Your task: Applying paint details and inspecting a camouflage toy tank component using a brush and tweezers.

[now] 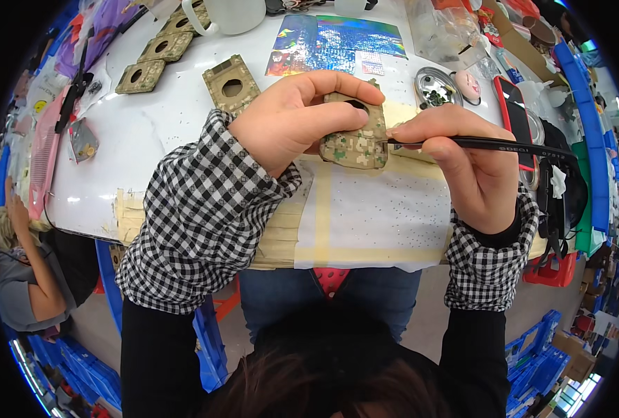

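Observation:
My left hand (276, 120) grips a camouflage-patterned casing (355, 145) with a round hole, its thumb across the front and its fingers at the upper edge. In my right hand (482, 174) is a pair of slim black tweezers (491, 143), pinched between thumb and fingers. The tips of the tweezers meet the casing's right edge, where the detail is too small to make out. Just beyond my left wrist lies another camouflage casing (227, 75). Under both hands, a white paper sheet (365, 223) with tiny dark specks is taped to the table.
More camouflage casings (141, 78) form a row at the far left, near a white mug (234, 15). Shiny holographic sheets (337, 47) lie at the back. A round metal tin (436, 88) and a red-edged phone (506, 104) sit right. Another person (31, 279) is at left.

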`<state>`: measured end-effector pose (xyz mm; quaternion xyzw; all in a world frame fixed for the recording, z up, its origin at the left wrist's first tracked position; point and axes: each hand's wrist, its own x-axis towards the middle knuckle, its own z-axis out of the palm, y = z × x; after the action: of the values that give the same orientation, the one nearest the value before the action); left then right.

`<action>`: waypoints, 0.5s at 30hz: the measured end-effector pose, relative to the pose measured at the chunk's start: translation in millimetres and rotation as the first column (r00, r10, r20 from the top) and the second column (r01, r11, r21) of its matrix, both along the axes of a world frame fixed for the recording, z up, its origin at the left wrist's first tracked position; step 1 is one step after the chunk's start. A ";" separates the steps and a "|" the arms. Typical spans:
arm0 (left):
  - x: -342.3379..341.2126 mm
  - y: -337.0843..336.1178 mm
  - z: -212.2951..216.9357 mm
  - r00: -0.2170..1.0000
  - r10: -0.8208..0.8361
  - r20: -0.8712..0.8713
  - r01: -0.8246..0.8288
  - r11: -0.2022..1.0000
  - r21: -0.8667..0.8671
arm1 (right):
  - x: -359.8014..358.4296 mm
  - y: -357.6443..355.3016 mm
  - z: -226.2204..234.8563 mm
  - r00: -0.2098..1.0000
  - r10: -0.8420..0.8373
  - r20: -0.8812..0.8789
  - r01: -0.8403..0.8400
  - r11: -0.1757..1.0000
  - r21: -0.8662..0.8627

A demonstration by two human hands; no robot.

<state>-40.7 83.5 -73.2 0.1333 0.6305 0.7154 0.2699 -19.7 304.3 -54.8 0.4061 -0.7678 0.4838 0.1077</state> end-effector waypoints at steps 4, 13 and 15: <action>-0.9 -0.3 0.3 1.000 -0.015 0.004 0.015 1.000 -0.021 | -1.2 0.8 0.0 1.000 0.016 0.001 -0.016 1.000 0.021; -0.5 0.2 -0.3 0.996 -0.049 0.071 0.044 0.997 0.066 | 2.6 0.8 0.2 0.995 0.027 0.095 -0.021 0.998 -0.060; -0.8 0.1 -0.8 0.995 -0.051 0.081 0.045 0.996 0.075 | 3.2 0.6 0.5 0.993 0.032 0.114 -0.023 0.997 -0.079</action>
<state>-41.5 83.6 -74.0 0.1283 0.5890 0.7362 0.3077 -16.5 304.9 -54.3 0.3837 -0.7477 0.5371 0.0720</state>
